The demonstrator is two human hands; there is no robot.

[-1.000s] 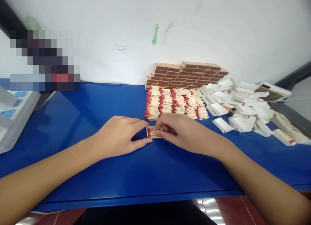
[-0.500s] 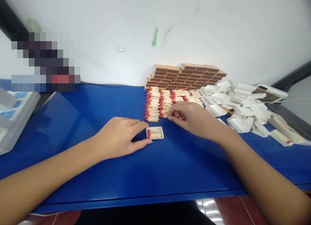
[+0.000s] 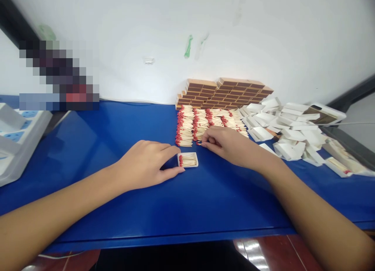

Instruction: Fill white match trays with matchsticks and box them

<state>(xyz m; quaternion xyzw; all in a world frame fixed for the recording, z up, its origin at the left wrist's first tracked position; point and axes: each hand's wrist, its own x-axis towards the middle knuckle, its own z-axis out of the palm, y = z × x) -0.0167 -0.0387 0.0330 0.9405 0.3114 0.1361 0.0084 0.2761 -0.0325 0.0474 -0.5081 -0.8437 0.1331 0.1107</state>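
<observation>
A small white matchbox tray lies on the blue table with red-headed matches inside. My left hand grips its left end between thumb and forefinger. Just behind the tray, my right hand pinches a few matches, their red heads poking out left of the fingertips. Beyond that hand stand rows of piled loose matches, heads to the left. Part of those rows is covered by my right hand.
Brown-sided matchboxes are stacked against the wall. Many white trays lie heaped at the right, near a phone and a filled tray. A white holder with blue parts stands at the left edge.
My right hand has drawn slightly down and left from the match rows, and red match heads now show at its fingertips. My left hand stays at the tray.
</observation>
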